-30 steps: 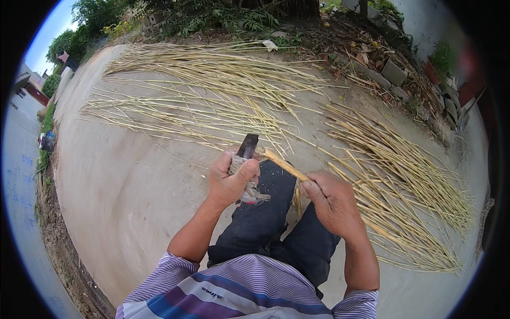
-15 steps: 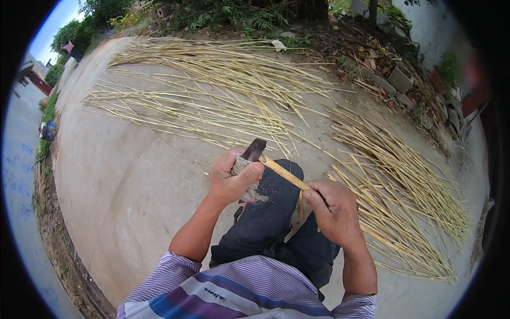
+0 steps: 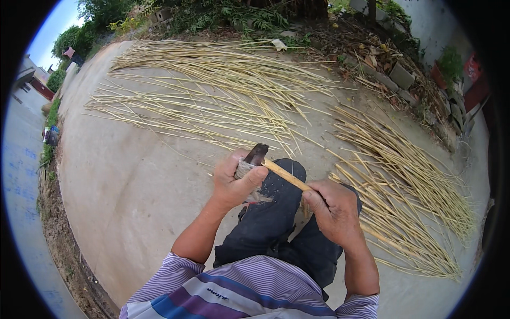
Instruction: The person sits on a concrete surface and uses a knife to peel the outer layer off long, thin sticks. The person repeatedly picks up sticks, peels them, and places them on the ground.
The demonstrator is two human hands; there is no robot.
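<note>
My left hand point(image 3: 234, 182) is closed around a knife with a short, broad dark blade point(image 3: 257, 154). Pale, ragged wrapping point(image 3: 243, 169) covers its lower part, and a loose end hangs below my fingers. A tan cane stick point(image 3: 287, 174) runs from the blade down to my right hand point(image 3: 334, 208), whose fingers wrap round its lower end. The stick's upper tip meets the blade's right side beside my left thumb; the exact contact is hard to see. Both hands are above my dark-trousered knee point(image 3: 281, 199), which is dotted with small pale chips.
Long thin yellow canes point(image 3: 212, 64) lie spread on the concrete ground point(image 3: 133, 186) ahead. Thicker canes point(image 3: 409, 186) lie at my right. Broken blocks point(image 3: 401, 76), dry leaves and a potted plant point(image 3: 450, 64) line the far right. A dirt strip point(image 3: 58, 228) borders the left side.
The whole view has shifted slightly, so everything sits a little further right. My hands, the knife and the cane stick keep nearly the same pose.
</note>
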